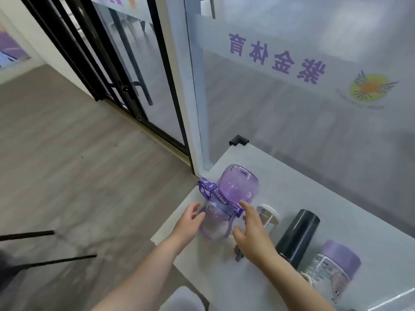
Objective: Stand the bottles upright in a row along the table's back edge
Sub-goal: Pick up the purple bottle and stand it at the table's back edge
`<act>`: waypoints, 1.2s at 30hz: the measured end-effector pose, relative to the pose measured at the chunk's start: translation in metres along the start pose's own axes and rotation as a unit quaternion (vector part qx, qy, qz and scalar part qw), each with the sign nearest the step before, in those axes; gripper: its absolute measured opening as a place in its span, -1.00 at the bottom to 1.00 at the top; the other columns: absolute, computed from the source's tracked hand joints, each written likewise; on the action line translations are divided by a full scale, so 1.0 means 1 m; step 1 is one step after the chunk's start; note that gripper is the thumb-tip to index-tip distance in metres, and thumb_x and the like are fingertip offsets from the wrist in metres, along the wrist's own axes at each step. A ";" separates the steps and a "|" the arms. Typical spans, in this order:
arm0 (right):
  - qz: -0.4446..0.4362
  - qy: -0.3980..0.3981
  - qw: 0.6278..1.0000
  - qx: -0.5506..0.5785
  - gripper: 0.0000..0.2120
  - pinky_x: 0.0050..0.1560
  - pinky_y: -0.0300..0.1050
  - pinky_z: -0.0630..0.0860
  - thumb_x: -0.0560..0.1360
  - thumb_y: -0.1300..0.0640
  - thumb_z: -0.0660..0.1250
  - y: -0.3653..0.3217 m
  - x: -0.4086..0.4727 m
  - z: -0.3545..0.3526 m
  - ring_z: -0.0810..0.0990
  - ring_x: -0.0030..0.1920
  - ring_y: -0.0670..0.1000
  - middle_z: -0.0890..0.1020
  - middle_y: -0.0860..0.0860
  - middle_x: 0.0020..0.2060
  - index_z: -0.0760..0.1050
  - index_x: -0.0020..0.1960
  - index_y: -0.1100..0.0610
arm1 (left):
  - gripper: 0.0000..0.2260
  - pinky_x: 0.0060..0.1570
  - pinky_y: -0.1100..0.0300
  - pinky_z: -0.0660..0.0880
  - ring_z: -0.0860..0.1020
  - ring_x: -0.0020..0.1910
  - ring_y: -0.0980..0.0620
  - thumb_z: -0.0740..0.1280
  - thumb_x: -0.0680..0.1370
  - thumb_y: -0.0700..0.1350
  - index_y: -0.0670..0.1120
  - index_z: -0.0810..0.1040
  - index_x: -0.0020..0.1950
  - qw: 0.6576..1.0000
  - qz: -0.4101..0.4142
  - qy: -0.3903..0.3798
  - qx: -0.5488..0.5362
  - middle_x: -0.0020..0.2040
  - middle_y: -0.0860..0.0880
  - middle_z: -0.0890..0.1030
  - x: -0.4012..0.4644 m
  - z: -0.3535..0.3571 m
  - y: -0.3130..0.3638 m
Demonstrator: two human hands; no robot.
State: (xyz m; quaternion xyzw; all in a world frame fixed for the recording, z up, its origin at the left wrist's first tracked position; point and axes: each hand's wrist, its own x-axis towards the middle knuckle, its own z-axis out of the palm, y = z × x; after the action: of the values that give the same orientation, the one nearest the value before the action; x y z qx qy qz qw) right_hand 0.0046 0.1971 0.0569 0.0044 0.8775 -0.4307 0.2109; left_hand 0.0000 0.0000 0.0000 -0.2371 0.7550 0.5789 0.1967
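Note:
A large clear purple bottle [233, 194] with a domed lid and a strap reading "Nice day" stands upright at the left end of the white table [303, 194]. My left hand [189, 221] is at its left side and my right hand [249, 227] at its right, both with fingers spread and extended. To the right stand a small clear bottle with a pale lid [269, 215], a tall black flask [296, 237] and a clear bottle with a purple lid [336, 268], each upright. My right hand partly hides the small clear bottle.
A frosted glass wall [314, 97] with purple lettering rises right behind the table. A black corner guard [238, 140] caps the table's far left corner. A small red-and-grey piece [238, 254] lies under my right wrist. Wooden floor [67, 164] lies left of the table edge.

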 end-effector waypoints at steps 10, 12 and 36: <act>0.095 0.039 0.995 0.002 -0.41 0.14 -0.15 0.44 0.46 0.10 0.33 -0.009 0.028 0.026 0.50 0.13 -0.03 0.42 0.00 0.26 0.22 0.43 -0.05 | -0.79 0.08 0.34 0.40 0.51 0.14 0.17 0.25 0.60 0.01 0.10 0.40 0.24 0.994 -0.015 -0.108 -0.001 0.19 0.10 0.55 0.042 -0.010 0.023; 0.105 0.061 0.992 0.015 -0.43 0.10 -0.21 0.44 0.44 0.08 0.38 -0.016 0.030 0.031 0.51 0.08 -0.06 0.42 -0.03 0.21 0.25 0.40 -0.03 | -0.79 -0.08 0.49 0.40 0.51 0.05 0.28 0.25 0.60 0.03 0.15 0.38 0.23 0.989 -0.022 -0.148 0.013 0.10 0.19 0.54 0.044 -0.016 0.025; 0.207 0.201 0.798 0.530 -0.77 -0.19 -0.15 0.65 0.53 0.47 0.19 -0.084 0.072 -0.012 0.65 -0.16 0.10 0.65 0.19 -0.11 0.51 0.11 0.32 | -0.54 0.11 0.19 0.52 0.60 0.14 -0.04 -0.02 0.64 0.14 -0.06 0.58 0.20 0.963 0.033 -0.262 -0.050 0.15 -0.13 0.65 0.099 -0.075 0.108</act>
State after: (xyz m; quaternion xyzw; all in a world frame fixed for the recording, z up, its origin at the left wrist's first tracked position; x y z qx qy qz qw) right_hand -0.0813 0.1402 0.0998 0.3836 0.5132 -0.7637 0.0789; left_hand -0.1454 -0.0617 0.0470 -0.0620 0.6543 0.6642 0.3562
